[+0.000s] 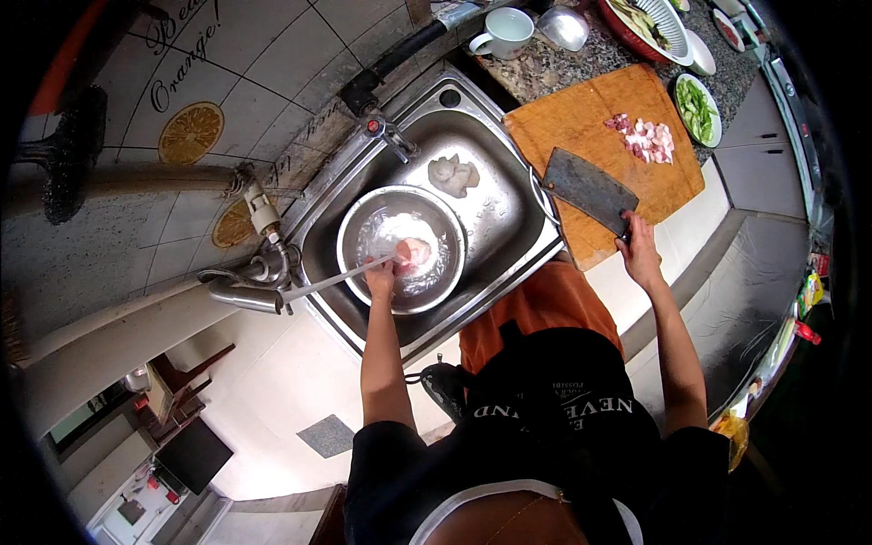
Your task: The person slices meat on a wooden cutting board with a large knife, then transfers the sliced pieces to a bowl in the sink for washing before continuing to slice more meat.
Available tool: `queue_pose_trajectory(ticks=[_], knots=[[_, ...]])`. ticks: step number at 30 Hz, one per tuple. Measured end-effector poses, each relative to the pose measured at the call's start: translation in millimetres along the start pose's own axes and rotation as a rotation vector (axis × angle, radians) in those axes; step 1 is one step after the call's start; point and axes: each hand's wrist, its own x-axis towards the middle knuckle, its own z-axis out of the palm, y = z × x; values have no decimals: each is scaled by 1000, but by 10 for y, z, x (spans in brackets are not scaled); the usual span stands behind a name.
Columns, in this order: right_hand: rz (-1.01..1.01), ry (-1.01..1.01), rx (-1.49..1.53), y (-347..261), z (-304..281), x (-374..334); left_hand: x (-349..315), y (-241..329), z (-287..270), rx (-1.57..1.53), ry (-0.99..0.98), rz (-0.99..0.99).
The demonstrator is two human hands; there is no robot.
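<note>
The piece of meat [415,252] is in the water, right at the fingertips of the left hand [381,280]; whether those fingers are closed on it or only touching it, I cannot tell through the splash and glare. To rinse it well, the meat would best be turned under the stream of water [331,280], which comes from the tap [247,295] to the left of that hand and falls beside its fingers, so that every face gets washed. A loose hold should do, as wet meat is likely slippery. The metal bowl [447,292] surrounds the left fingers and stands in the sink [509,195]; keeping the meat low inside it ought to limit splashing. Well to the right of that grip, the right hand [642,254] has its fingers wrapped round the handle of the knife [586,186], whose blade lies flat over the cutting board [599,104]. It seems wise to keep that blade still while attention is on the water. Beyond the right hand's grip, the chopped meat [647,141] should stay clear of drips.
</note>
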Motion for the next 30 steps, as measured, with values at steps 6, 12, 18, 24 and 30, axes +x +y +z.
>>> queue_pose_trajectory(ticks=[6, 12, 18, 24, 30], knots=[[-21, 28, -6, 41, 37, -10, -226, 286, -856, -768, -40, -208], [-38, 54, 1, 44, 42, -13, -238, 736, -1682, -1157, -65, -291], [-37, 47, 1, 62, 38, -2, -213, 621, -1908, -1345, -209, -361], [-81, 62, -10, 110, 75, -9, -6, 795, -1886, -1341, -287, -301], [-55, 46, 32, 89, 36, -30, 222, 537, -847, -467, 11, 122]])
